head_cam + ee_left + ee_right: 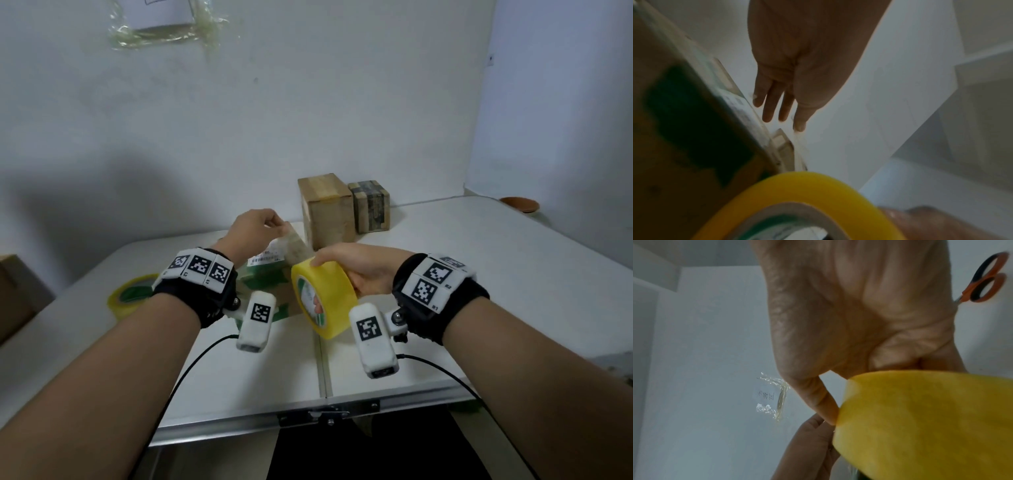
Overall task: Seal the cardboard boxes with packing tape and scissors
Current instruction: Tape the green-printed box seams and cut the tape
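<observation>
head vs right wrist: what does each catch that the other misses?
Head only: two sealed boxes by the wall, a second tape roll lying flat on the table, the box with green print under the hands, and the clear strip that the left hand pinches.
Right wrist only: orange-handled scissors past the palm.
Both: the right hand gripping the yellow tape roll, the left hand, and the taped paper on the wall.

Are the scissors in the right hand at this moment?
No: the right hand grips the yellow tape roll, and the orange-handled scissors lie apart behind it.
</observation>
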